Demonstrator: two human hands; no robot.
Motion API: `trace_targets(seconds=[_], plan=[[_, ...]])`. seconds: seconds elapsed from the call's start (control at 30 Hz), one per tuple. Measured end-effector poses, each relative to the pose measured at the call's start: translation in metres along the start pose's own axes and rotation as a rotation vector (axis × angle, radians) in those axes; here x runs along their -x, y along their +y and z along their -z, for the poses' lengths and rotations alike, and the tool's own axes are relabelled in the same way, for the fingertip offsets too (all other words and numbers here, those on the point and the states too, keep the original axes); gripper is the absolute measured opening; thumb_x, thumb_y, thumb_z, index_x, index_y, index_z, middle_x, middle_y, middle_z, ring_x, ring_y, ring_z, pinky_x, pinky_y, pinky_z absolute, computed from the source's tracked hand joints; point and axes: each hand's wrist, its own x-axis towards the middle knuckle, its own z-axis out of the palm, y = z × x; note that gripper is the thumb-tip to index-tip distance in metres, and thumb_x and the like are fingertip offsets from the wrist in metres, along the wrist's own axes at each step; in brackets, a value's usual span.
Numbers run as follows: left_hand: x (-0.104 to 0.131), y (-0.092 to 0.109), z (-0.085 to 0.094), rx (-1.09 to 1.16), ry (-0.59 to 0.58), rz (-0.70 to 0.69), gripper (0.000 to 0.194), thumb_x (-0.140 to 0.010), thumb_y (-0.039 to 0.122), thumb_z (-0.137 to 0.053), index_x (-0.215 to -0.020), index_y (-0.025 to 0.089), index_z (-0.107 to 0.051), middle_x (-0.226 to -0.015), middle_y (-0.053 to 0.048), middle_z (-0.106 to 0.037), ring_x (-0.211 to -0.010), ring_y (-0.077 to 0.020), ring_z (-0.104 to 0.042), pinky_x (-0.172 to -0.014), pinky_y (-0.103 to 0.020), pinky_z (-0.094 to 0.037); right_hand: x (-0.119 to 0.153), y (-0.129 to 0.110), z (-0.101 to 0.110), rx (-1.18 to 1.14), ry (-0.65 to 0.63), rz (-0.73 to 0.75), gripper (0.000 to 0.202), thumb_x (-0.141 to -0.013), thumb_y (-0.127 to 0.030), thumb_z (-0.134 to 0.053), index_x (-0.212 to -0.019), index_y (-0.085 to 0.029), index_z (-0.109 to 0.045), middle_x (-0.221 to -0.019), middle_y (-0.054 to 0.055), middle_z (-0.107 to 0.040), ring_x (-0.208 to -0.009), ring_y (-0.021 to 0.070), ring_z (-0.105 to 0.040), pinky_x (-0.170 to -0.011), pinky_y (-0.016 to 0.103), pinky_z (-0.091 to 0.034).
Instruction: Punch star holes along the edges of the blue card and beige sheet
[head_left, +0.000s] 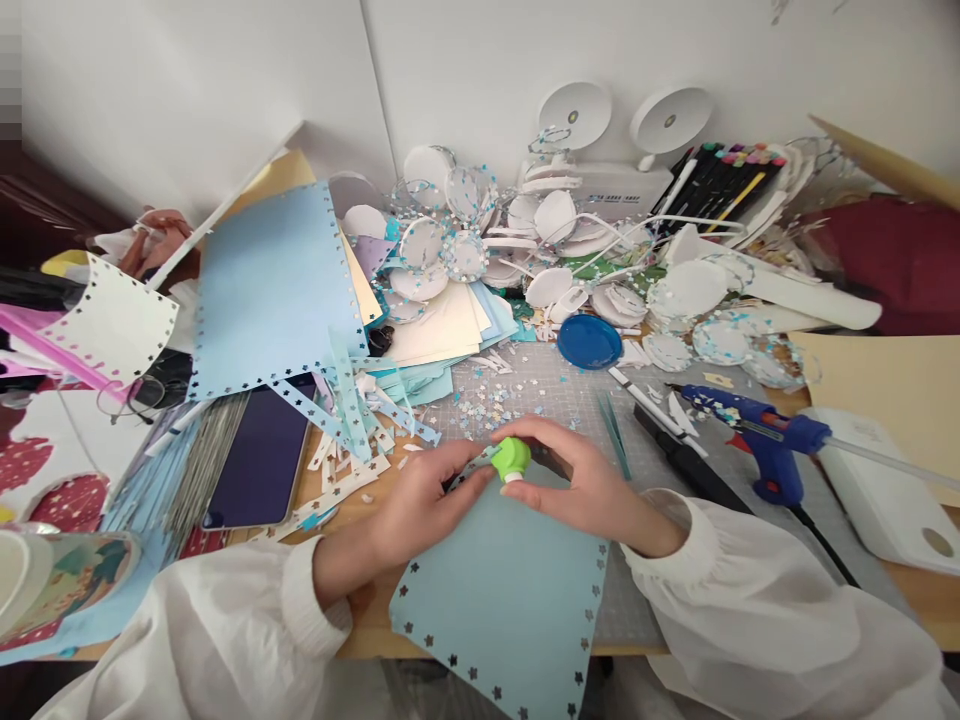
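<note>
A light blue sheet [510,590] with flower-shaped holes along its edges lies under my hands and hangs over the table's front edge. My left hand [427,500] pinches the sheet's upper left edge. In my right hand [574,480] a small green punch [512,458] is gripped between thumb and fingers, at the sheet's top edge. Just behind, tiny punched flowers [495,400] are scattered on the grey cutting mat [540,375].
Left are a larger blue punched sheet [270,280], a phone [262,460], wires [199,470] and a cup [60,580]. Right are tweezers [615,435], a blue glue gun [776,445] and a white box [885,490]. White discs [551,288] and a blue lid [589,342] sit behind.
</note>
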Motion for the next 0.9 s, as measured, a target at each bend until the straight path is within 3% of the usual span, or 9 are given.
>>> trace_targets(seconds=[0.1,0.37,0.77,0.9], plan=[[0.0003,-0.0012,-0.0006,-0.007,0.012,0.023,0.022,-0.092,0.031,-0.045,-0.076,0.018,-0.052,-0.061,0.006,-0.043,-0.054,-0.0078,-0.037,-0.051,-0.021,-0.028,-0.0011,-0.0002,0.0012,0.036,0.0,0.029,0.031,-0.08,-0.03,-0.068,-0.109,-0.023,-0.059,-0.104,0.006,-0.062,-0.094,0.0192,-0.058,-0.084,0.033,-0.049],[-0.0003,-0.0004,-0.0007,-0.008,0.007,-0.007,0.029,-0.092,0.03,-0.044,-0.066,0.018,-0.043,-0.058,0.007,-0.038,-0.052,-0.0075,-0.034,-0.05,-0.021,-0.026,-0.0016,0.0042,0.0029,0.154,-0.04,0.106,0.03,-0.082,-0.032,-0.067,-0.109,-0.022,-0.058,-0.102,0.006,-0.062,-0.095,0.0205,-0.057,-0.085,0.035,-0.047],[0.0009,0.0035,0.0013,0.002,-0.04,-0.005,0.021,-0.091,0.027,-0.044,-0.076,0.017,-0.055,-0.066,0.004,-0.052,-0.058,-0.0085,-0.046,-0.055,-0.02,-0.033,0.0003,0.0062,0.0004,0.145,-0.075,0.144,0.034,-0.08,-0.031,-0.071,-0.11,-0.023,-0.056,-0.102,0.004,-0.058,-0.097,0.0184,-0.054,-0.086,0.032,-0.043],[0.0011,0.0013,-0.0003,-0.02,-0.021,-0.013,0.022,-0.09,0.027,-0.045,-0.073,0.017,-0.054,-0.063,0.005,-0.051,-0.057,-0.0084,-0.045,-0.053,-0.02,-0.033,0.0012,0.0052,-0.0009,0.171,-0.067,0.169,0.03,-0.082,-0.029,-0.069,-0.108,-0.021,-0.057,-0.095,0.004,-0.055,-0.091,0.0183,-0.052,-0.08,0.031,-0.043]])
